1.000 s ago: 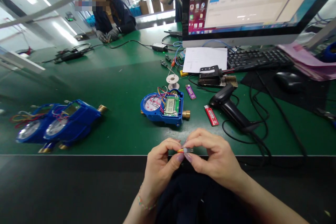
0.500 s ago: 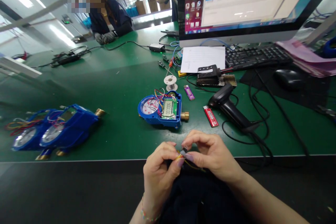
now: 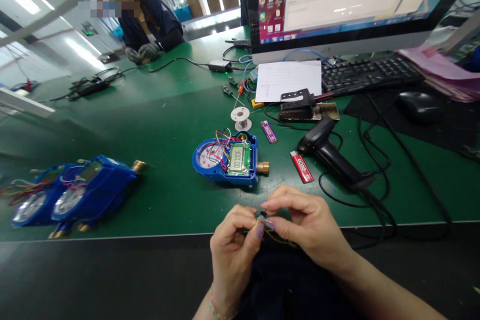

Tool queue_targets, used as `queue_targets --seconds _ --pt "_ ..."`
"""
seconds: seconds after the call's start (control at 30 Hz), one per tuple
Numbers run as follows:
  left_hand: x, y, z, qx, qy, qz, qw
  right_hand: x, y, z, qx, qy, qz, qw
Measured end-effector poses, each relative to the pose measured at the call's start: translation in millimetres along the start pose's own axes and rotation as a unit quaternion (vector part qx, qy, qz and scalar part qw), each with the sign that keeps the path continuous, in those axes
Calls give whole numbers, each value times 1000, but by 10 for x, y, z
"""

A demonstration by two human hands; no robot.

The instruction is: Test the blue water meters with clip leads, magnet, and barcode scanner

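Note:
My left hand (image 3: 234,247) and my right hand (image 3: 305,225) meet at the table's front edge, both pinched on a small part with yellow wires (image 3: 262,222). The part is mostly hidden by my fingertips. Just beyond my hands lies an open blue water meter (image 3: 227,159) with a white dial, a green circuit board with a display, coloured wires and a brass fitting on its right.
Two more blue meters (image 3: 75,192) lie at the left. A red lighter (image 3: 302,166), purple lighter (image 3: 269,131), solder spool (image 3: 240,117), barcode scanner (image 3: 332,152), keyboard (image 3: 369,74), mouse (image 3: 418,106) and monitor (image 3: 348,5) fill the right. A person (image 3: 148,27) works at the far side.
My hands stay pinched on the small wired part; the fingers have shifted slightly. The view has drifted a little, so the table's objects sit lower and more to the left.

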State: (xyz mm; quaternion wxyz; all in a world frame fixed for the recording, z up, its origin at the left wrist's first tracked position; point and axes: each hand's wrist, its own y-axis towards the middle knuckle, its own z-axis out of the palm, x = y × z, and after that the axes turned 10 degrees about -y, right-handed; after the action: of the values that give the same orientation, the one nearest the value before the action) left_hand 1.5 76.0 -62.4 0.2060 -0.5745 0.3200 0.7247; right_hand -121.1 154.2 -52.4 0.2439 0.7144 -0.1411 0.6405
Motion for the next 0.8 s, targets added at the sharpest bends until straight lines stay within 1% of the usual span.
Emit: queue_targets --seconds 0.17,0.3,0.37,0.43,0.53,0.63,0.67,0.73,0.8 --pt "58 27 -8 -8 -23 -31 999 6 14 -20 -7 -13 -3 1000" --pt "63 65 17 -17 -31 -56 998 5 34 -37 -3 -20 -2 1000" --pt "66 84 26 -19 -25 -58 998 -3 48 -48 -3 -22 -7 1000" --pt "79 97 18 -21 -6 -46 999 -16 61 -57 -2 -27 -13 1000" --pt "97 107 -31 -42 38 5 998 -39 77 -66 7 -47 -24 999" --pt "66 125 -101 -77 116 97 986 -67 89 -72 19 -86 -31 996" --pt "43 137 -124 -89 157 129 975 -80 93 -78 17 -101 -33 994" --pt "-11 173 -166 -111 245 190 944 -115 103 -99 9 -136 -37 990" --pt "-58 222 -200 -113 327 229 910 -165 112 -134 -4 -175 -36 984"
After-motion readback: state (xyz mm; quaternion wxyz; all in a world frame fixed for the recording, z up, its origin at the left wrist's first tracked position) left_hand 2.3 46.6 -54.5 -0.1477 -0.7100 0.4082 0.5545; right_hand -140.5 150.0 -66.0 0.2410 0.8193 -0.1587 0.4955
